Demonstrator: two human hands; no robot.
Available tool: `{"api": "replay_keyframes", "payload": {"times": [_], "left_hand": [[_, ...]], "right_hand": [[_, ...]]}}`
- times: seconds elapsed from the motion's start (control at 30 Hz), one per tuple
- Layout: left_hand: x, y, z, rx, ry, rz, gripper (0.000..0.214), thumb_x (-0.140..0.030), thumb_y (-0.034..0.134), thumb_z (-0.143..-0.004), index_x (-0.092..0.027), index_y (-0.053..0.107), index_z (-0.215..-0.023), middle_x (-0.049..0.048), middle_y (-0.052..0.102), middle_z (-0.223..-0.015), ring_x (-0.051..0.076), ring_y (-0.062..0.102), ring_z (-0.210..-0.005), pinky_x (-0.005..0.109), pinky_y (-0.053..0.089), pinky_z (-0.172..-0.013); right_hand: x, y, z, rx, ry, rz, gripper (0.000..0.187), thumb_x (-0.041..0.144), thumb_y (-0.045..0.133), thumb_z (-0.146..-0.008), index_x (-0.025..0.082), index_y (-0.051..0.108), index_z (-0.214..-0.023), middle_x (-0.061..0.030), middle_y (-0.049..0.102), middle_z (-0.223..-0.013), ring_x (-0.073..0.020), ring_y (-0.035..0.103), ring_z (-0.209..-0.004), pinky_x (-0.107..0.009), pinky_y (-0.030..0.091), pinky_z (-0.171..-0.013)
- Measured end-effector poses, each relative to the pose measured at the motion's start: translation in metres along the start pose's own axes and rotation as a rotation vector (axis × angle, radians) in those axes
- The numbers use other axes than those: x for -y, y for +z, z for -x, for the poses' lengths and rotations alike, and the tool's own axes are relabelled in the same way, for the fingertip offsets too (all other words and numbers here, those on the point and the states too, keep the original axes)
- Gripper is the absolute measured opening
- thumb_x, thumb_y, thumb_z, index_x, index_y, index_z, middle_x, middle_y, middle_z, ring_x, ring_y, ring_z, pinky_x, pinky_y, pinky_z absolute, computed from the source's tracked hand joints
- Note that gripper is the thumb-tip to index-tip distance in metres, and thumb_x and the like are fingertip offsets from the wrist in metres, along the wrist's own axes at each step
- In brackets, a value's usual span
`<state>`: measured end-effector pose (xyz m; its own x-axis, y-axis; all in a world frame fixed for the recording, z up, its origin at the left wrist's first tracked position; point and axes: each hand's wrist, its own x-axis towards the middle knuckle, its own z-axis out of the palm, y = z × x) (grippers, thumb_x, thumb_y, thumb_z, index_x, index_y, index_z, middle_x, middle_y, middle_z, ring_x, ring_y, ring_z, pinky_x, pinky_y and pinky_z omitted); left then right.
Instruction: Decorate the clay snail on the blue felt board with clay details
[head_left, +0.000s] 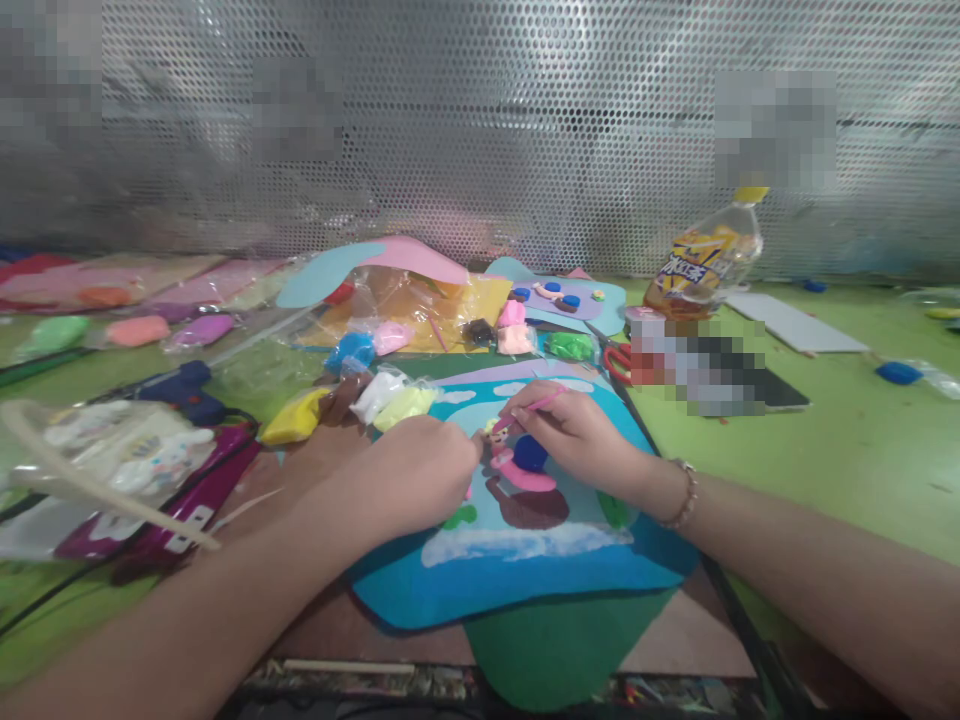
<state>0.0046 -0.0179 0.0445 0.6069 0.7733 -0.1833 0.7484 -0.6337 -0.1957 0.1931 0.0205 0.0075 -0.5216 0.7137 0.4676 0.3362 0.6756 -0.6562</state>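
Note:
A blue felt picture board (pixel 517 570) lies in front of me with a clay figure (pixel 525 480) in pink, blue and brown stuck on it. My right hand (pixel 574 435) pinches a thin pink modelling stick (pixel 529 410) whose tip meets the top of the figure. My left hand (pixel 416 470) is curled closed beside the figure, fingertips pressed against its left side; what they hold, if anything, is hidden.
Bagged lumps of coloured clay (pixel 375 395) lie behind the board. A blue glue gun (pixel 184 390) and plastic packets (pixel 112 460) sit at left. Red scissors (pixel 616 360) and a tilted drink bottle (pixel 705 260) are at right. A perforated metal wall (pixel 480 120) closes the back.

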Motion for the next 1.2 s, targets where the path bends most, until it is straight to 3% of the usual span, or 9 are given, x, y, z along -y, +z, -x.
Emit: {"api": "replay_keyframes", "payload": {"times": [0.63,0.97,1.2], "left_hand": [[0.004,0.007,0.0,-0.022,-0.012,-0.055,0.043,-0.009,0.044,-0.077,-0.007,0.052,-0.12,0.0081,0.06,-0.062,0.027,0.06,-0.059,0.03,0.032,-0.046],[0.008,0.008,-0.004,-0.037,-0.053,-0.011,0.028,-0.013,0.038,-0.083,-0.013,0.061,-0.099,0.0078,0.059,-0.061,0.022,0.058,-0.056,0.028,0.026,-0.045],[0.008,0.01,-0.004,-0.06,-0.045,0.023,0.026,-0.015,0.041,-0.084,-0.013,0.058,-0.103,0.0067,0.058,-0.061,0.022,0.057,-0.054,0.027,0.028,-0.044]], "right_hand": [[0.001,-0.001,0.0,0.006,0.006,0.006,0.019,0.013,0.043,-0.087,0.02,0.06,-0.083,-0.0022,0.064,-0.086,-0.013,0.06,-0.081,-0.027,0.049,-0.072],[0.003,0.0,-0.003,0.044,-0.039,0.034,0.02,0.017,0.044,-0.089,0.019,0.063,-0.088,-0.0051,0.066,-0.088,-0.0145,0.061,-0.084,-0.028,0.05,-0.072],[0.004,-0.001,-0.002,0.044,0.022,-0.008,0.02,0.017,0.044,-0.088,0.019,0.064,-0.086,-0.0041,0.066,-0.087,-0.0141,0.062,-0.081,-0.027,0.051,-0.071]]}}
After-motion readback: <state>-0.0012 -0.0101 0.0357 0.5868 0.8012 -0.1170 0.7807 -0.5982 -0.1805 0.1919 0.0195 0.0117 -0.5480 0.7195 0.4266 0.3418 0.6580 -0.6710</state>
